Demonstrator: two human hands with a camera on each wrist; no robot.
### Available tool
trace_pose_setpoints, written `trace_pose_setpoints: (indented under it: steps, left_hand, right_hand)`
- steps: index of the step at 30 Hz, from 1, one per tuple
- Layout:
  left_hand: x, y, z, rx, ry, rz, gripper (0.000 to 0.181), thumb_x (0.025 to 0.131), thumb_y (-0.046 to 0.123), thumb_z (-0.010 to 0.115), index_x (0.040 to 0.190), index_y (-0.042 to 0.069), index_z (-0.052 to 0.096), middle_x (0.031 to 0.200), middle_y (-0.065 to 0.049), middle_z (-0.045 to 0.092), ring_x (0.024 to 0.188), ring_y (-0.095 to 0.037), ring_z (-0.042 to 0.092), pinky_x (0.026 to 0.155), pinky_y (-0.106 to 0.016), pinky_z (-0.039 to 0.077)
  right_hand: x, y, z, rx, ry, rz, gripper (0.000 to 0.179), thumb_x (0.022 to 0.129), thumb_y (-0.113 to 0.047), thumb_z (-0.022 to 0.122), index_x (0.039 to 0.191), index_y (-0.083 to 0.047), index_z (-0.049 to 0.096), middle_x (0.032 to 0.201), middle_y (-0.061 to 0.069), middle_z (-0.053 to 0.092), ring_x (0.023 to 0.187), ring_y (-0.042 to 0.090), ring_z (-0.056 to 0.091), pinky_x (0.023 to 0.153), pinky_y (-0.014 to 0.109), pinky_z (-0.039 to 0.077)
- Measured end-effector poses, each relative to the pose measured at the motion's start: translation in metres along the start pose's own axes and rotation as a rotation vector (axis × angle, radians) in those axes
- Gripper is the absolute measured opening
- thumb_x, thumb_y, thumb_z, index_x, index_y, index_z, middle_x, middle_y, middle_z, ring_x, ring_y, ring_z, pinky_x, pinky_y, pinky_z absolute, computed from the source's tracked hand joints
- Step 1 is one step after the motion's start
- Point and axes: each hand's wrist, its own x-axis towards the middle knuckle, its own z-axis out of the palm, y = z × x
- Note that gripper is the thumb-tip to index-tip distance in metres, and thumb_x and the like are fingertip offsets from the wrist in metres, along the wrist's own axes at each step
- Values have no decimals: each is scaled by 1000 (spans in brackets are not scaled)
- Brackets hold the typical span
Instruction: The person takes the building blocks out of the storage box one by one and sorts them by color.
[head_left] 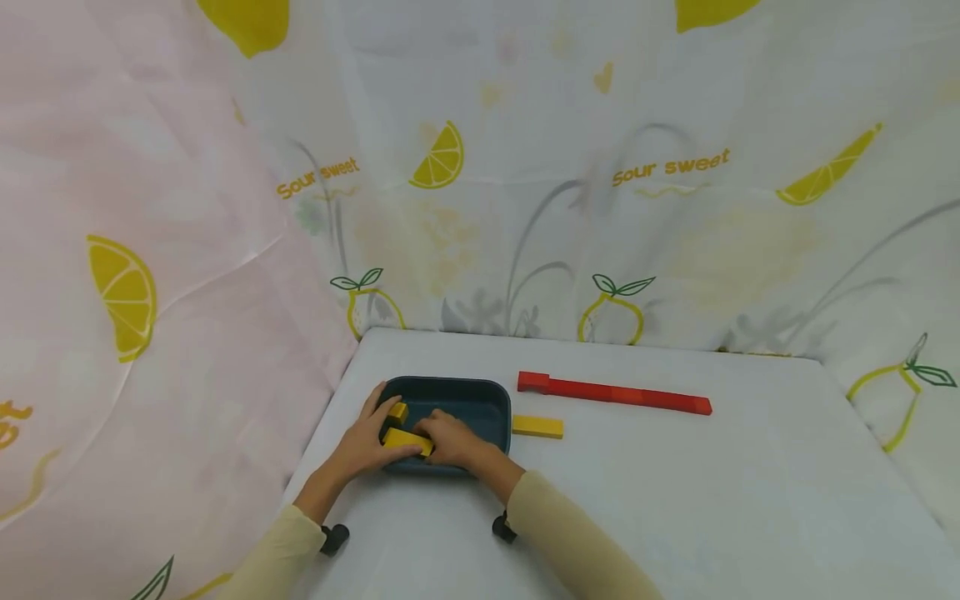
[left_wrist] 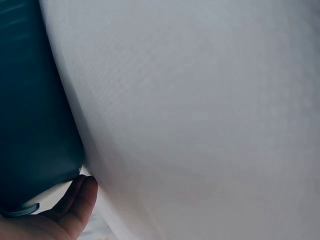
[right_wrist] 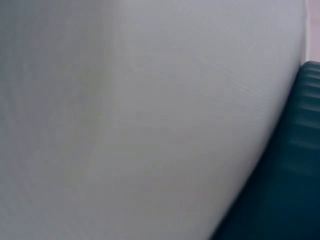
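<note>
A lemon-printed cloth (head_left: 540,208) hangs beyond both hands, and the white tabletop (head_left: 675,500) spreads beneath them and away to their right. The dark teal tray (head_left: 468,404) lies directly under the hands, with a red bar (head_left: 622,393) well beyond the right hand and off to its right. The person's left hand (head_left: 360,446) straddles the tray's left end, thumb and fingers spread wide; its wrist view shows fingertips against the tray's outer wall. The right hand (head_left: 453,442) reaches inside, fingers bent, and appears to pinch the near end of a long yellow block (head_left: 405,441) — the left thumb lies along that block's near side. To the right hand's right, a loose yellow block (head_left: 537,427) lies just beside the tray. Smallest in view is the bit of another yellow block (head_left: 397,412) showing under the left fingers. The long block could twist or slip if thumb and right fingers press unevenly — and a sideways push on the wall could slide the tray into the loose block.
</note>
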Motion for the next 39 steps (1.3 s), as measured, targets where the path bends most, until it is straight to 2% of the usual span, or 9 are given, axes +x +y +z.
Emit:
trace_pose_setpoints:
  steps: [4, 9, 18, 25, 32, 39]
  left_hand:
    - [0, -1, 1, 4, 2, 1, 99, 76, 61, 77, 152, 12, 36, 166, -13, 10, 126, -42, 52, 95, -60, 48]
    - [1, -2, 1, 5, 5, 5, 99, 75, 61, 77, 152, 13, 36, 166, -13, 10, 126, -40, 52, 95, -60, 48]
    - [1, -3, 0, 5, 26, 25, 98, 75, 58, 79, 151, 12, 38, 165, -15, 12, 122, -39, 54, 92, -57, 50]
    - [2, -1, -1, 1, 21, 18, 99, 76, 58, 78, 152, 11, 36, 166, -15, 10, 125, -41, 52, 94, -59, 49]
    - [2, -1, 0, 0, 28, 27, 99, 76, 57, 79, 152, 9, 37, 165, -17, 11, 124, -42, 53, 93, -59, 49]
    - [1, -2, 0, -9, 19, 15, 100, 75, 58, 79, 152, 10, 36, 165, -15, 11, 125, -41, 53, 93, -59, 49]
  right_hand:
    - [1, -2, 2, -25, 6, 35, 43, 83, -25, 81, 122, -14, 68, 109, -1, 62, 91, 6, 52, 81, 18, 48]
    - [1, -2, 2, 4, 28, 56, 42, 83, -32, 81, 118, -12, 70, 104, -2, 62, 84, 5, 50, 75, 16, 46]
    - [2, 2, 1, 62, 67, 72, 33, 88, -26, 74, 116, -11, 69, 101, -1, 63, 79, 4, 51, 72, 17, 47]
    - [2, 2, -2, 111, 104, 97, 34, 87, -21, 75, 118, -11, 68, 107, 1, 66, 86, 6, 55, 78, 20, 50]
    - [2, 1, -2, 153, 87, 118, 34, 86, -19, 76, 118, -11, 69, 105, 1, 65, 85, 7, 54, 78, 21, 49]
    - [3, 4, 1, 164, 77, 118, 36, 85, -24, 78, 118, -10, 69, 104, 1, 64, 84, 6, 53, 77, 19, 49]
